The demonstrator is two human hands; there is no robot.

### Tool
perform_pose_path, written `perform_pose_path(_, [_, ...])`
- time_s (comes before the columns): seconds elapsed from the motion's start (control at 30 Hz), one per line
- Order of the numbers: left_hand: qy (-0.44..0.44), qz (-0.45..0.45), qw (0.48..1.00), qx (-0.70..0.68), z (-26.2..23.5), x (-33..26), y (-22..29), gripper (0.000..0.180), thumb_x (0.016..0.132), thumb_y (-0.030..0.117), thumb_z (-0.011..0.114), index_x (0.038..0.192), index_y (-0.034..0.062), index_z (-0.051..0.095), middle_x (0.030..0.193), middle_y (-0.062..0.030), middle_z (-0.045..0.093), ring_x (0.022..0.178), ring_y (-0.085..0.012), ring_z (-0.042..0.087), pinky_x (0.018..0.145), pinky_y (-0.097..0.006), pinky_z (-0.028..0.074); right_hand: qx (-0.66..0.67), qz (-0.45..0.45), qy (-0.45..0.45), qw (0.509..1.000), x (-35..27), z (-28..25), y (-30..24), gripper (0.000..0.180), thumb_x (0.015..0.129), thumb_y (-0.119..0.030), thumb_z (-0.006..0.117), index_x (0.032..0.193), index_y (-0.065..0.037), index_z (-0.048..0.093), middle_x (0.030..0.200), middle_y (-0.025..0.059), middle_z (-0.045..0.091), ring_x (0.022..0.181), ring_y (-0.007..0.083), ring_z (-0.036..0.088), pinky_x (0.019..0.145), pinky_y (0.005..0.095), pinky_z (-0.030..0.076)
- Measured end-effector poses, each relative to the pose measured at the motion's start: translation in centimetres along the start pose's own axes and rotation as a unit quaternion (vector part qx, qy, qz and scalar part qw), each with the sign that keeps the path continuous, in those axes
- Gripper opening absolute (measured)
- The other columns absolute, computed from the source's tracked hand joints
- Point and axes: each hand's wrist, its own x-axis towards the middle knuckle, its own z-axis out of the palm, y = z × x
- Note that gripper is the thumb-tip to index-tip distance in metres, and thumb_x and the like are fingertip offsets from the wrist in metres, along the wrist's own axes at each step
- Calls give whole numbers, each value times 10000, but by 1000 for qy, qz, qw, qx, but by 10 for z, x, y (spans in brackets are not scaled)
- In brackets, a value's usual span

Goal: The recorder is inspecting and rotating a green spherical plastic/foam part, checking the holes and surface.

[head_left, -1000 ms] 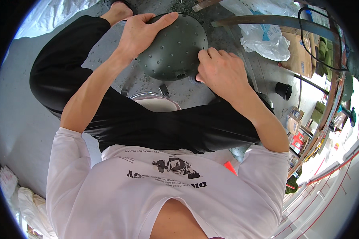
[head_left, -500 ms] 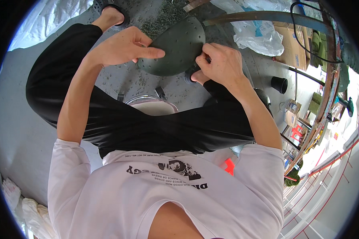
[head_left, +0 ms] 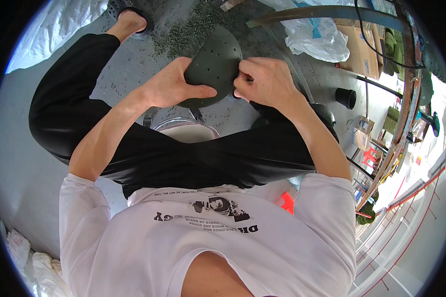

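A dark green curved shell [head_left: 214, 64], dotted with small holes, is held up in front of me above my knees. My left hand [head_left: 176, 86] grips its left side, the thumb lying across the outer surface and the other fingers hidden behind. At the right edge of the shell, my right hand [head_left: 265, 81] is closed in a pinch against the rim. Whatever sits between those fingertips cannot be made out. Small green crumbs [head_left: 188, 32] lie scattered on the grey floor beyond the shell.
Between my legs is a round seat with a metal rim [head_left: 186, 131]. A rusty metal frame [head_left: 327, 17] curves along the far right. Behind it are a clear plastic bag [head_left: 317, 42], a cardboard box [head_left: 359, 54] and a black bucket [head_left: 346, 98]. White sheeting [head_left: 54, 29] hangs at far left.
The shell has come slightly nearer to me and turned more upright. My left hand has shifted right and nearer with it, its thumb further across the surface. My right hand remains at the right edge.
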Motion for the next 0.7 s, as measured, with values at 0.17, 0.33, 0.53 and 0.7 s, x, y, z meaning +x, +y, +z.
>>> perform_pose_path(0.17, [17,24,1000,2,1,4,8,227,884,144,788,1019,-18,704,861,17,678,790,-52,560,724,-260,488,44,79,-33,995,10,-5,5,192,798,-195,653,666,-58,621,655,99,665,631,292,664,577,421,533])
perform_pose_path(0.33, [14,-20,995,93,1,-5,20,243,859,134,783,1021,-24,694,867,-46,705,790,-82,580,747,-284,495,-7,245,-55,968,12,-3,46,250,855,-272,626,763,-53,703,753,161,704,716,355,690,664,434,551])
perform_pose_path(0.53, [50,28,998,-6,-21,-12,16,296,838,117,816,1070,-30,705,940,-39,731,858,-102,632,822,-291,517,209,360,-66,907,-16,-23,100,305,937,-272,598,842,-17,736,683,101,704,614,266,663,631,376,517])
perform_pose_path(0.7, [58,54,983,-167,-32,-9,10,379,824,64,818,1166,-26,682,1070,-66,733,966,-145,682,902,-306,529,42,311,-135,940,-11,-14,95,226,892,-166,644,1069,-48,723,879,125,728,790,298,704,752,392,551])
